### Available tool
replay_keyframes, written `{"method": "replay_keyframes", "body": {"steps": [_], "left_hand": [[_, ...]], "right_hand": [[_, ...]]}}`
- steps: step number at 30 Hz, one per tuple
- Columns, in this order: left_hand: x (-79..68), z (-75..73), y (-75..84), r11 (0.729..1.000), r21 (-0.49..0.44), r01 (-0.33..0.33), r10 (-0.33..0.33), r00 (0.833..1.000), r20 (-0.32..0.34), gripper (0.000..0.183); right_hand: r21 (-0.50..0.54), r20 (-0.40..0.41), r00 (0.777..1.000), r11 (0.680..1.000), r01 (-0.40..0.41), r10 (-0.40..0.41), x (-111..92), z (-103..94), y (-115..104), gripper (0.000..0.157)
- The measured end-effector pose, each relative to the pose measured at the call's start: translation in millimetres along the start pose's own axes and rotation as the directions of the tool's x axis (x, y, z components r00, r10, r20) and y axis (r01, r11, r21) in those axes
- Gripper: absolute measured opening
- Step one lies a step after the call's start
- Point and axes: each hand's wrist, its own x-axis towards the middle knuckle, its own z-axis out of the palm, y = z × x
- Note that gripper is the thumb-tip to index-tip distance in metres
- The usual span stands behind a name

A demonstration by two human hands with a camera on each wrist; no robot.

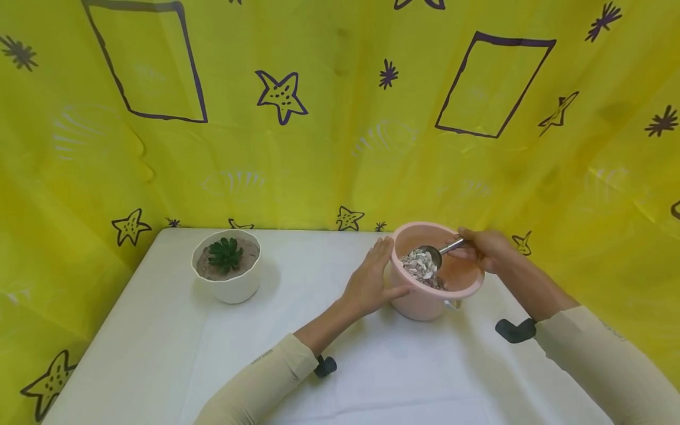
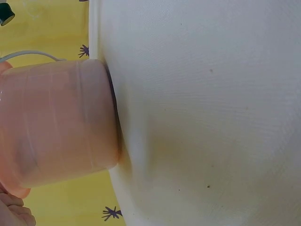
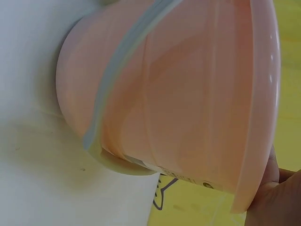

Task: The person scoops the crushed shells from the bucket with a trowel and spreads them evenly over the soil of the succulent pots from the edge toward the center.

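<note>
The pink bucket (image 1: 417, 307) stands upright on the white-covered table, with pale and grey pebble-like bits (image 1: 421, 265) inside. My right hand (image 1: 480, 247), at the bucket's right rim, grips the handle of a metal scoop (image 1: 437, 255). The scoop's bowl is tilted over the bits within the bucket. With straight fingers along the left rim and thumb toward the front, my left hand (image 1: 369, 284) rests against the bucket. Its fingers (image 2: 15, 211) show at the corner of the left wrist view. The scoop is hidden in both wrist views.
A white pot (image 1: 234, 289) with a small green succulent (image 1: 225, 255) in greyish soil stands at the table's back left. The bucket's pale carrying handle (image 3: 110, 84) hangs down its side. A yellow patterned curtain (image 1: 319, 159) rises behind the table (image 1: 329, 395).
</note>
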Motion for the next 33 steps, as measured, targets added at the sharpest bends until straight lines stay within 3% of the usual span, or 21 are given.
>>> {"method": "replay_keyframes", "body": {"steps": [9, 14, 19, 33], "left_hand": [[0.6, 0.9, -1.8, 1.000, 0.000, -0.005, 0.005, 1.000, -0.005, 0.109], [0.0, 2.1, -1.7, 1.000, -0.003, 0.002, -0.002, 1.000, -0.002, 0.109], [-0.1, 1.6, -1.8, 1.000, -0.007, 0.009, -0.008, 1.000, 0.002, 0.109], [0.6, -0.9, -1.6, 1.000, -0.007, -0.005, 0.005, 1.000, -0.002, 0.109]], "right_hand": [[0.049, 0.015, 0.999, 0.998, -0.038, 0.037, -0.6, -1.0, -2.7, 0.016], [0.098, 0.005, 0.999, 0.994, -0.041, 0.041, -0.9, -2.2, -2.9, 0.009], [0.159, 0.018, 0.998, 0.986, -0.057, 0.055, -1.3, -6.2, -3.7, 0.021], [0.294, 0.192, 0.976, 0.944, -0.153, 0.098, -1.8, -31.6, -6.0, 0.041]]}}
